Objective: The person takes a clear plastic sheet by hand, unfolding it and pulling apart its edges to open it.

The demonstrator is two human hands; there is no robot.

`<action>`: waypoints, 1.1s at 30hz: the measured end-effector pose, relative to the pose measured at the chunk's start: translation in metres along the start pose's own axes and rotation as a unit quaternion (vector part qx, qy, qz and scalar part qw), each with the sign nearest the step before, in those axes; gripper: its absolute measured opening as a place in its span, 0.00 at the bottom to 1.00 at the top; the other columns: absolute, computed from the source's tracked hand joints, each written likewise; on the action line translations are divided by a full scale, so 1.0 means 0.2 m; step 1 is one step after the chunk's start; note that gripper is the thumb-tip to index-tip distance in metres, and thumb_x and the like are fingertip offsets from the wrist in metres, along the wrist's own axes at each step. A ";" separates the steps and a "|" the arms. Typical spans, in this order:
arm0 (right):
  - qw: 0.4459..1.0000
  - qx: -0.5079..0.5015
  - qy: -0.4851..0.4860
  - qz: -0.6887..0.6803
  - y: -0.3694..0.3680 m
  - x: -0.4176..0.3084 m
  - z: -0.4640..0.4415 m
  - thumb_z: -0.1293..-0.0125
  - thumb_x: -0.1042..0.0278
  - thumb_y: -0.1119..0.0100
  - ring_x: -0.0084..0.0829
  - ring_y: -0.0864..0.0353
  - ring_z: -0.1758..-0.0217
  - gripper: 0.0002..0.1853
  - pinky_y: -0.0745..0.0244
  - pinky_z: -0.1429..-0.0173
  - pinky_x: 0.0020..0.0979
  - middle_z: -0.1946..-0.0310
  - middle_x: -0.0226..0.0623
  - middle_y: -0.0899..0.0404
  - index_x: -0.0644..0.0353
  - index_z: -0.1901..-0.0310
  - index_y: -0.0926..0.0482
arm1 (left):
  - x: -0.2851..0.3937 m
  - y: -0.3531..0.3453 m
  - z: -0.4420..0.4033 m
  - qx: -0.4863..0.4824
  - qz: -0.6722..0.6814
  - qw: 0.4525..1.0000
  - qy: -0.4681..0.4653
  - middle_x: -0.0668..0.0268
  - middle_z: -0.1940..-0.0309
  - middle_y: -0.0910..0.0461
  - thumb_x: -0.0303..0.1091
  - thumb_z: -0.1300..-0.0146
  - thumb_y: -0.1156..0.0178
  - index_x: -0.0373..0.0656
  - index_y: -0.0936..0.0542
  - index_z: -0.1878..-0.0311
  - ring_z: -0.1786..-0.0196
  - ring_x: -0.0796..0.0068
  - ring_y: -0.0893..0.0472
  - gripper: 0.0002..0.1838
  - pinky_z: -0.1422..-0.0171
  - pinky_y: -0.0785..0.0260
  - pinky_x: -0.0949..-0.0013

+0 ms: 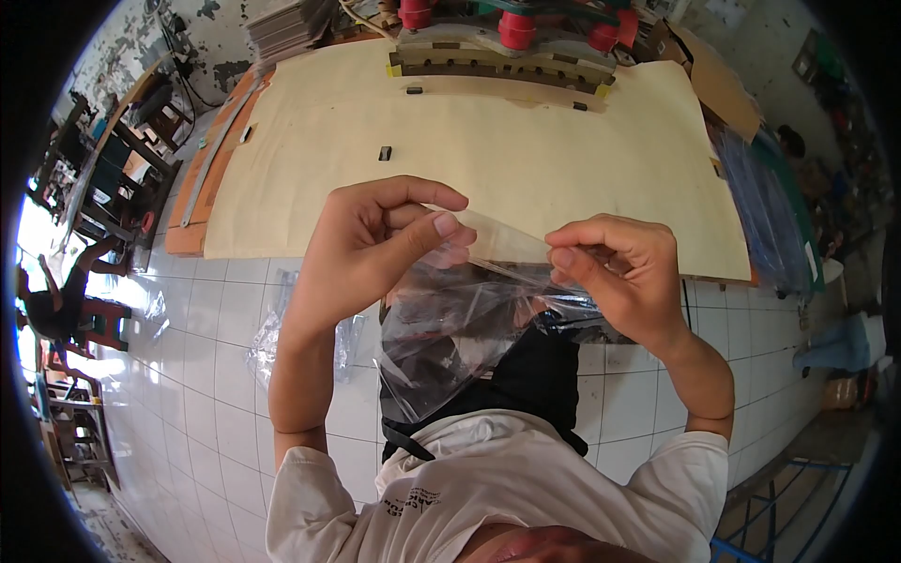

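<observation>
A clear, crinkled plastic bag (441, 342) hangs over my lap, its top edge stretched between my two hands. My left hand (361, 239) pinches one upper corner between thumb and fingers, with the index finger raised and curved above it. At the other end of the same edge, my right hand (624, 272) grips the film between thumb and bent fingers. Both hands are just in front of the near edge of a table (526, 169) covered in cream sheet. Whether the bag's mouth is parted cannot be made out.
A machine with red knobs (516, 30) and a dark slotted bar stands at the table's far side. Small dark blocks (385, 153) lie on the sheet. Clear plastic (267, 347) lies on the tiled floor; more plastic sheets (765, 216) hang at right. People are at both sides.
</observation>
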State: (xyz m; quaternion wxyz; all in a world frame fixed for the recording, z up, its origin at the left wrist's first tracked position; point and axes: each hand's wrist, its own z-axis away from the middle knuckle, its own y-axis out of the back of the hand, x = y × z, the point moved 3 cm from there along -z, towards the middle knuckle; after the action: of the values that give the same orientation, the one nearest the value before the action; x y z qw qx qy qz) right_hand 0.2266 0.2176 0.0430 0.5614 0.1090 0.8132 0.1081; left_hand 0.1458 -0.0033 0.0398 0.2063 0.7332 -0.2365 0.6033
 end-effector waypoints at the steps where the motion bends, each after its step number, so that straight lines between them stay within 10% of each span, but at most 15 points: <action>1: 1.000 0.000 0.000 0.000 0.00 0.00 0.00 0.39 0.82 0.40 0.23 0.15 0.70 0.06 0.21 0.64 0.20 0.70 0.39 0.16 0.73 0.61 0.17 | -0.01 0.00 0.00 0.000 0.000 1.000 0.000 0.56 0.66 0.14 0.25 0.33 0.41 0.25 0.23 0.51 0.60 0.75 0.14 0.12 0.55 0.22 0.76; 33: 1.000 0.022 0.012 0.011 0.05 0.03 0.02 0.39 0.82 0.39 0.23 0.16 0.71 0.06 0.22 0.67 0.21 0.72 0.39 0.17 0.72 0.62 0.16 | 0.01 -0.05 -0.01 0.048 -0.008 0.998 0.031 0.54 0.67 0.15 0.27 0.31 0.42 0.25 0.20 0.57 0.63 0.72 0.15 0.11 0.58 0.20 0.74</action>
State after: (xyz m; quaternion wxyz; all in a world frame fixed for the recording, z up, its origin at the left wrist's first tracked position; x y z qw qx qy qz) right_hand 0.2281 0.2287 0.0384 0.5476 0.1284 0.8210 0.0979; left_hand 0.1507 0.0057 0.0415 0.1830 0.7254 -0.1948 0.6344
